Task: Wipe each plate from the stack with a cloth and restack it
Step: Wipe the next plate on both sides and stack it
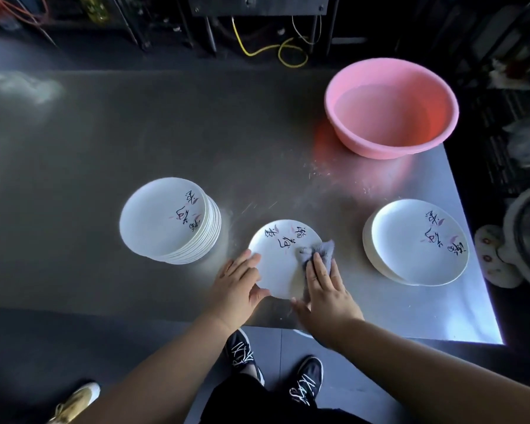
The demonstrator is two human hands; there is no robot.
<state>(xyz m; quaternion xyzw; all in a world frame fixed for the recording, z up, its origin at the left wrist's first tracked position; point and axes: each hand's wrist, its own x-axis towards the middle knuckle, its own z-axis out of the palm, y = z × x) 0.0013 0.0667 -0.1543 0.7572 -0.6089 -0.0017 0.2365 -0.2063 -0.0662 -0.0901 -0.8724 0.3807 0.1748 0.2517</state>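
My right hand (322, 289) presses a grey cloth (318, 254) flat against a white plate (276, 270), fingers straight on top of the fabric. My left hand (239, 280) steadies the same plate from its near-left rim, fingers spread on the edge and thumb hooked under the lip. The plate lies on the steel counter (104, 148), directly in front of me and close to its near edge. Beyond my left hand stands the taller stack (169, 221) of matching plates; off to the right of my right hand sits a shorter pile (416, 243), which I take to be the wiped ones. Farther out past my right hand, a pink basin (392, 108) rests at the counter's far corner. The risk as I see it: a hard wipe toward me could skate the plate off the near edge, should my left hand's light hold slip on the glazed rim.
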